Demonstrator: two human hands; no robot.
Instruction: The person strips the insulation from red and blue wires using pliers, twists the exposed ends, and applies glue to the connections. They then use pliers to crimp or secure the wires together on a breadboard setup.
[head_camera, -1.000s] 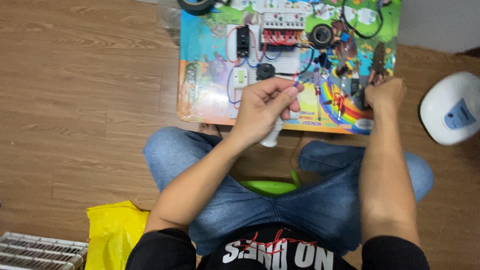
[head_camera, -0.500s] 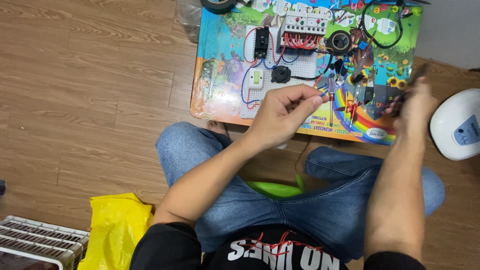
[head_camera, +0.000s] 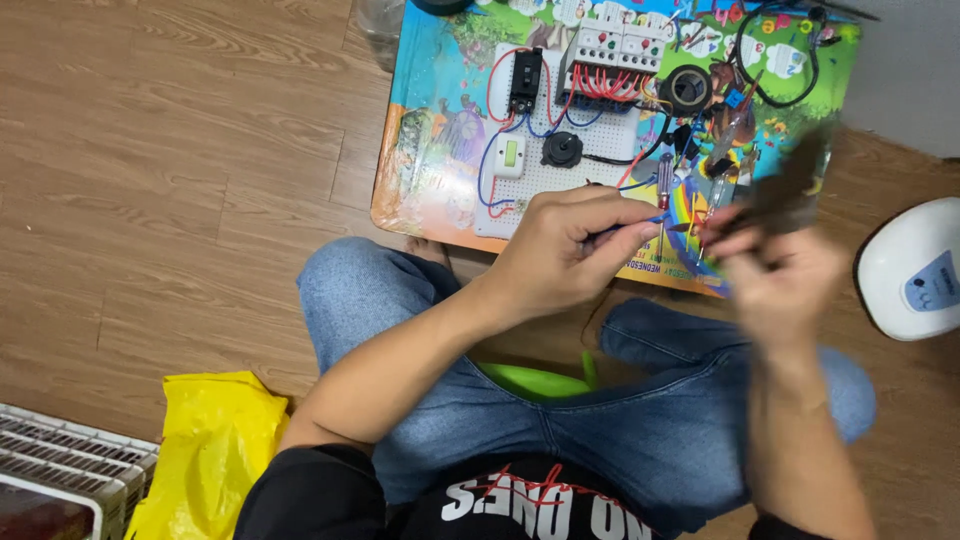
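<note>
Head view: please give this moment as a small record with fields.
left hand: pinches a thin blue wire
right hand: blurred, grips a dark tool
work surface: white perforated wiring board on a colourful picture mat
beside: red-handled screwdriver, roll of black tape
floor: yellow plastic bag

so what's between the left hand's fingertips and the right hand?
In the head view, an upright red-handled screwdriver stands in the gap between the left hand and the blurred right hand, over the colourful board's edge.

Left hand (head_camera: 565, 255) pinching blue wire (head_camera: 640, 220), blurred right hand (head_camera: 775, 265) holding dark tool (head_camera: 790, 185), wiring board (head_camera: 560, 110)
</note>
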